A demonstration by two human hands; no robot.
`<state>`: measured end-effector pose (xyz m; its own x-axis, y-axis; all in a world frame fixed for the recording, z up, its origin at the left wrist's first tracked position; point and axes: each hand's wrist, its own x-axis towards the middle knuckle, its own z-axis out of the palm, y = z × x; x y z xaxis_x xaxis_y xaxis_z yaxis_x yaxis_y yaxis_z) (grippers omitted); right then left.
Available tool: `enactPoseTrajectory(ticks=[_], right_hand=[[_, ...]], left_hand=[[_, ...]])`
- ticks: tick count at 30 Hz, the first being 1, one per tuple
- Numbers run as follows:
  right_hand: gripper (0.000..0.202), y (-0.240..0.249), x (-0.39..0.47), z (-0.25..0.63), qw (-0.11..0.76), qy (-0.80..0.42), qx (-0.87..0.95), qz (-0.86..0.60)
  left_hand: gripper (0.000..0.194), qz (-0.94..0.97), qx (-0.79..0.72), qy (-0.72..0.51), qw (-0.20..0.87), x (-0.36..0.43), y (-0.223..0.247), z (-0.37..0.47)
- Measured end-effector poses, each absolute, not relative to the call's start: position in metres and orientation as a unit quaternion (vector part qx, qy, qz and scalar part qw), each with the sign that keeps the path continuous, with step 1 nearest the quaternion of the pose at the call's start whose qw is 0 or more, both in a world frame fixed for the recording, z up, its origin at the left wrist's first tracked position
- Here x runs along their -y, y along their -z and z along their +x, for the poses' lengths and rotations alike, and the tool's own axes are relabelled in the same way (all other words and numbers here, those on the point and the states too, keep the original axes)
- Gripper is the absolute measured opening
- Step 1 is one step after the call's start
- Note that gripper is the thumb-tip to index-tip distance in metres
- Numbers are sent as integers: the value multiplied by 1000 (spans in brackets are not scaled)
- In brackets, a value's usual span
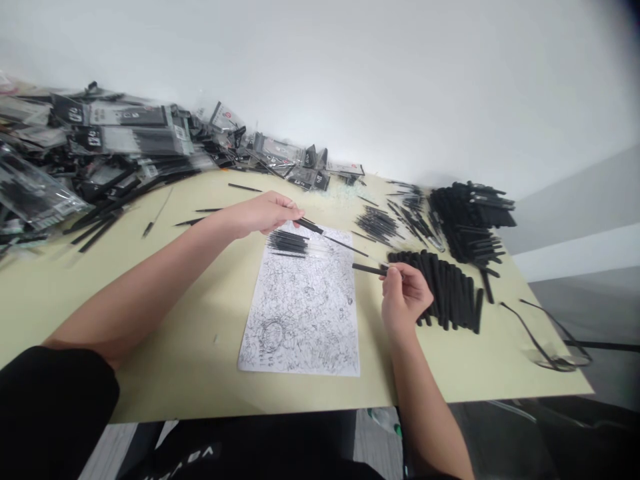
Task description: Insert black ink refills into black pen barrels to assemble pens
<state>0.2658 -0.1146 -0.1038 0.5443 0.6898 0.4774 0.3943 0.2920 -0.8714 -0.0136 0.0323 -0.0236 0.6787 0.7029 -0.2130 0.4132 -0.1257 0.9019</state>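
My left hand [275, 212], above the top of a scribbled sheet of paper [305, 313], pinches a dark pen part [310, 227]. A thin dark refill [345, 245] points from it down toward my right hand. Between the closed fingers of my right hand [406, 297] is a black pen barrel [369, 269], its free end pointing left. The refill's tip and the barrel are close together, and I cannot tell whether they touch. Several refills [287, 244] lie side by side on the sheet, just below my left hand. Beside my right hand is a row of black pen barrels [453, 293].
Plastic pen packets [135, 127] are heaped along the wall at the back left. Loose refills [377, 225] and a stack of black pens [465, 220] lie at the back right. A pair of glasses [555, 360] rests near the right edge of the yellowish table [180, 327].
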Motion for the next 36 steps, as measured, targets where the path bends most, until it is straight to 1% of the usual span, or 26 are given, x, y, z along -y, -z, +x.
enactPoseTrajectory(ticks=[4,10,23,30,36], right_hand=[[28,105,115,267,653,-108,462,-590],[23,104,116,268,666,-117,457,-578],[26,103,116,265,660,-114,451,-591],[26,105,116,266,633,-110,475,-601],[19,110,119,270,575,-140,552,-588]], left_hand=[[42,740,-388,-120,537,-33,24,-13],[44,752,-397,-109,515,-34,24,-14],[39,735,-398,-107,538,-31,28,-9],[46,740,-390,-103,538,-25,30,-1],[43,730,-390,-109,551,-17,37,9]])
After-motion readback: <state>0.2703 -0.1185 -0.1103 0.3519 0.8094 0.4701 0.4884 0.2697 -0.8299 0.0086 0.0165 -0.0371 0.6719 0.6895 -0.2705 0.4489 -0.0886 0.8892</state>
